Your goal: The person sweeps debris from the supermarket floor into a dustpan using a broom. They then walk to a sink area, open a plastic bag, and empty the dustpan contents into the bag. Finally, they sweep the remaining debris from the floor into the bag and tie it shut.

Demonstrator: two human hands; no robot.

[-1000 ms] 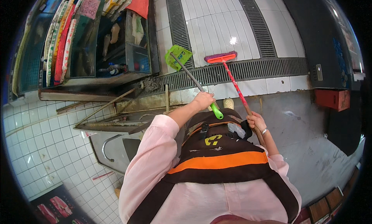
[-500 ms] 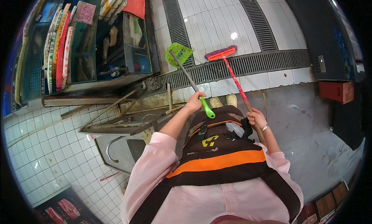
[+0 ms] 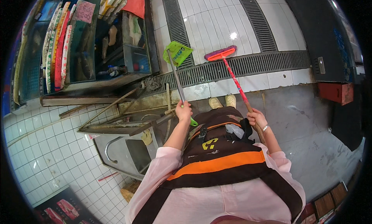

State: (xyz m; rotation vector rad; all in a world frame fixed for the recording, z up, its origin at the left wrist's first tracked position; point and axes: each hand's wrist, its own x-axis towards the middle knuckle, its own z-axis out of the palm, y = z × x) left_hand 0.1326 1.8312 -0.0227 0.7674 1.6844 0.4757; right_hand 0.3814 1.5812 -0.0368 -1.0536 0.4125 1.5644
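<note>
My left hand (image 3: 183, 111) is closed round the handle of a long dustpan. Its green pan (image 3: 179, 53) is at the floor drain ahead of me, joined to a grey pole, and the handle's green end shows below my fingers. In my right hand (image 3: 257, 118) is a broom with a red-patterned stick (image 3: 235, 79), wrapped by my fingers near its wooden lower part. The broom's orange and purple head (image 3: 221, 53) lies just right of the pan, apart from it, by the grating. A dark apron (image 3: 217, 146) hangs over my front.
Glass fish tanks (image 3: 112, 49) stand at the left, above a metal sink (image 3: 124, 150). Metal drain gratings (image 3: 252, 67) cross the white tiled floor (image 3: 217, 22). At the right are a dark cabinet (image 3: 310, 30) and a red box (image 3: 335, 93).
My left hand has moved left and slightly down, turning the dustpan's pole more upright. The pan has shifted only slightly. My right hand and the broom have hardly moved.
</note>
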